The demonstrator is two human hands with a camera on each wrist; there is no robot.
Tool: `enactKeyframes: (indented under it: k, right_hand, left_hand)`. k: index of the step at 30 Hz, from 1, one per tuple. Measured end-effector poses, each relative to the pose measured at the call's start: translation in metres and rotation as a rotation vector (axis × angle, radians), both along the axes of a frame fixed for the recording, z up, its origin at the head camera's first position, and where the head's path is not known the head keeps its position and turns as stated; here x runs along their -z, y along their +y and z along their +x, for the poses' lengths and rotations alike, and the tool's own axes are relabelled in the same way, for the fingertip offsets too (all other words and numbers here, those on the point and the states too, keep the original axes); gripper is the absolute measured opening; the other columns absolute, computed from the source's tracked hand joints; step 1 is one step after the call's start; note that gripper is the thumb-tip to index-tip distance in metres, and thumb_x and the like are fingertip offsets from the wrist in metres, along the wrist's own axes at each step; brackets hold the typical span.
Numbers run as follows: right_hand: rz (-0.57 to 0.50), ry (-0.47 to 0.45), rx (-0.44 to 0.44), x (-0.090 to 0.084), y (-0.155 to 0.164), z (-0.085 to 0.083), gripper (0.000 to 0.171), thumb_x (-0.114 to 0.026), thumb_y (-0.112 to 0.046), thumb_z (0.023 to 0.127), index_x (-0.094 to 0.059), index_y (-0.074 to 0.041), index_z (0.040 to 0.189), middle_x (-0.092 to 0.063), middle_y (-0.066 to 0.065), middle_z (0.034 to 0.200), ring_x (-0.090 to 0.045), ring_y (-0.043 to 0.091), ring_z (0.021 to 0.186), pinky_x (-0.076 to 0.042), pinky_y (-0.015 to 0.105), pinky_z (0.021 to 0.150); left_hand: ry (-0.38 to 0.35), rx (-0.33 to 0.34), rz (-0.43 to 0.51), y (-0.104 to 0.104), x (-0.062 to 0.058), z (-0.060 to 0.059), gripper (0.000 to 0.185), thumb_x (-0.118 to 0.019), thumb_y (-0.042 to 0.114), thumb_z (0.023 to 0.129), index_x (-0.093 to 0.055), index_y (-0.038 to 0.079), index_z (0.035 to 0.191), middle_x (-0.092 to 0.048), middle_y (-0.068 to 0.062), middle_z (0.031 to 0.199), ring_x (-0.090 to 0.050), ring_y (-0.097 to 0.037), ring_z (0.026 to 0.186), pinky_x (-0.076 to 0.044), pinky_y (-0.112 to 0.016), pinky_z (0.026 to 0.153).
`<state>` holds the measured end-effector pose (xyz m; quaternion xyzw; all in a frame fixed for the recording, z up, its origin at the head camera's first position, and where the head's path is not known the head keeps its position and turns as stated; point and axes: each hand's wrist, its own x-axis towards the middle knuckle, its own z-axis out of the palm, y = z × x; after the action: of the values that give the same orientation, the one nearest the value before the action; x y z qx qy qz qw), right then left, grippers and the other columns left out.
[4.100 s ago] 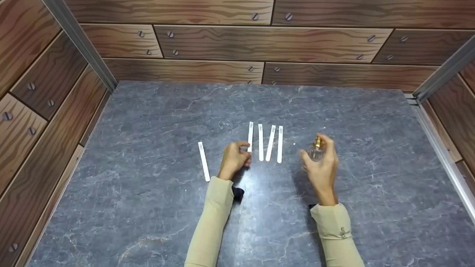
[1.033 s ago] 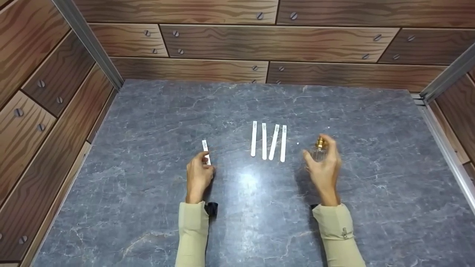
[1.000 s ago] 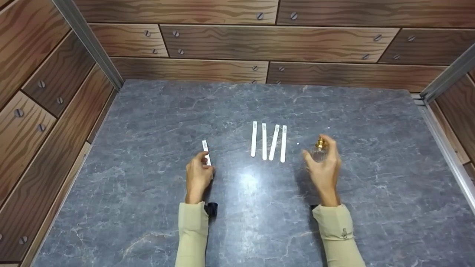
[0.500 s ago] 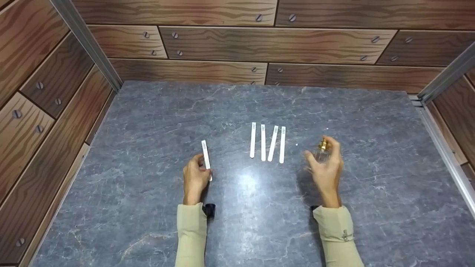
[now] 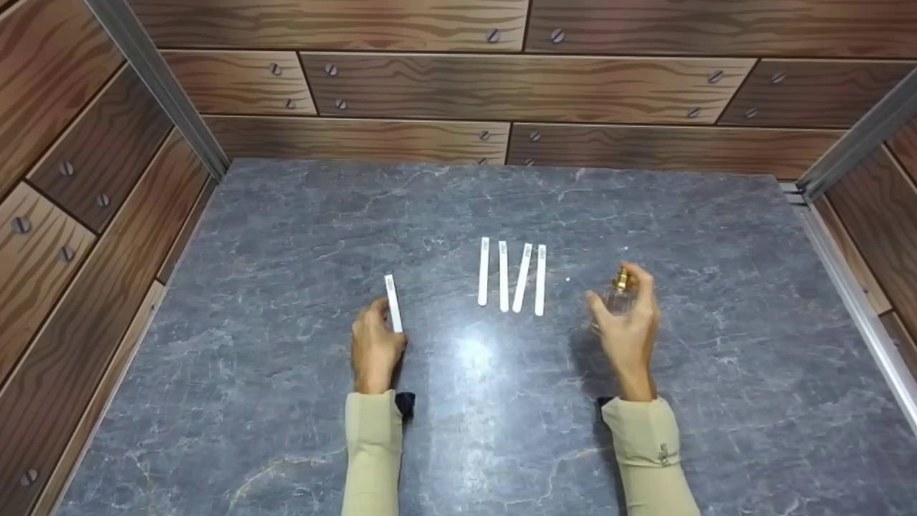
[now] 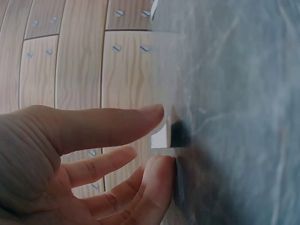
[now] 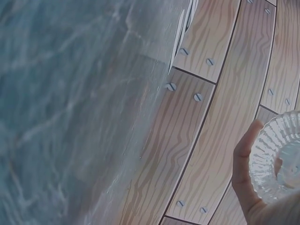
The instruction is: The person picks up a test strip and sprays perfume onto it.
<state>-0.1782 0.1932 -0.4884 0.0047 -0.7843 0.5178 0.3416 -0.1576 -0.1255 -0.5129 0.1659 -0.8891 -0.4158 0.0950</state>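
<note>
My left hand [image 5: 374, 347] is at a lone white paper strip [image 5: 392, 297] with small dark print at its far end. Its thumb lies at the right of the near end, which it hides, and its fingers are on the left side. In the left wrist view, a white end of the strip [image 6: 159, 139] shows between thumb and index finger. My right hand [image 5: 629, 330] holds a clear glass perfume bottle [image 5: 617, 301] with a gold spray top, the index finger at the top. The ridged glass of the bottle [image 7: 276, 159] shows in the right wrist view.
Several similar white strips [image 5: 503, 276] lie side by side near the table's middle, between the hands. Small white specks [image 5: 568, 279] lie right of them. The grey marbled table [image 5: 286, 215] is bounded by wood-patterned walls [image 5: 401, 86].
My left hand has gone from the leftmost strip of the row to the lone strip at the left, and has shifted slightly nearer in the last second. The right hand keeps the bottle almost in place.
</note>
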Motion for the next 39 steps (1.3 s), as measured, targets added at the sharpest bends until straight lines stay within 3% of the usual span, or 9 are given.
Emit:
enactKeyframes:
  k: [3, 11, 19, 28, 34, 39]
  right_hand:
    - [0.015, 0.002, 0.004, 0.001, 0.000, -0.001, 0.055, -0.078, 0.016, 0.076, -0.056, 0.008, 0.126, -0.061, 0.023, 0.098, -0.052, 0.009, 0.082, -0.044, 0.012, 0.066]
    - [-0.007, -0.009, -0.003, 0.000, 0.003, 0.001, 0.056, -0.079, 0.015, 0.074, -0.058, 0.006, 0.126, -0.063, 0.025, 0.102, -0.052, 0.006, 0.091, -0.043, 0.021, 0.082]
    - [0.002, 0.003, -0.007, -0.003, 0.003, 0.000, 0.057, -0.080, 0.013, 0.073, -0.058, 0.005, 0.126, -0.064, 0.024, 0.103, -0.054, 0.007, 0.091, -0.045, 0.021, 0.083]
    - [0.017, -0.011, -0.005, -0.002, 0.003, 0.003, 0.056, -0.080, 0.012, 0.075, -0.058, 0.005, 0.126, -0.064, 0.023, 0.103, -0.054, 0.008, 0.091, -0.044, 0.022, 0.083]
    - [0.026, -0.002, -0.009, -0.002, 0.003, 0.004, 0.057, -0.081, 0.012, 0.074, -0.059, 0.003, 0.127, -0.063, 0.019, 0.101, -0.053, 0.011, 0.092, -0.043, 0.025, 0.084]
    - [0.067, 0.021, -0.021, 0.000, 0.002, 0.003, 0.057, -0.081, 0.014, 0.073, -0.058, 0.007, 0.125, -0.063, 0.022, 0.101, -0.055, 0.021, 0.092, -0.043, 0.027, 0.085]
  left_hand:
    - [0.015, 0.005, -0.038, 0.001, 0.000, 0.001, 0.054, -0.067, -0.018, 0.070, -0.068, -0.004, 0.122, -0.065, -0.024, 0.103, -0.064, -0.046, 0.095, -0.054, -0.057, 0.078]
    - [0.035, 0.068, -0.070, -0.001, 0.001, -0.001, 0.047, -0.069, -0.020, 0.067, -0.071, -0.005, 0.112, -0.064, -0.023, 0.101, -0.063, -0.043, 0.094, -0.055, -0.053, 0.079]
    - [0.104, 0.128, -0.072, -0.002, 0.005, -0.001, 0.047, -0.061, -0.021, 0.067, -0.072, -0.006, 0.109, -0.063, -0.020, 0.097, -0.061, -0.037, 0.087, -0.054, -0.049, 0.079]
    - [0.079, 0.197, -0.052, -0.001, 0.001, -0.004, 0.034, -0.058, -0.020, 0.073, -0.077, -0.002, 0.096, -0.070, -0.015, 0.087, -0.066, -0.032, 0.083, -0.057, -0.045, 0.076]
    - [0.134, 0.227, -0.007, 0.009, -0.002, -0.007, 0.033, -0.065, -0.018, 0.076, -0.076, -0.007, 0.105, -0.074, -0.017, 0.091, -0.069, -0.029, 0.079, -0.058, -0.042, 0.071]
    - [0.199, 0.321, 0.004, 0.018, -0.004, -0.008, 0.038, -0.066, -0.021, 0.076, -0.073, -0.009, 0.111, -0.071, -0.017, 0.102, -0.064, -0.023, 0.077, -0.055, -0.035, 0.069]
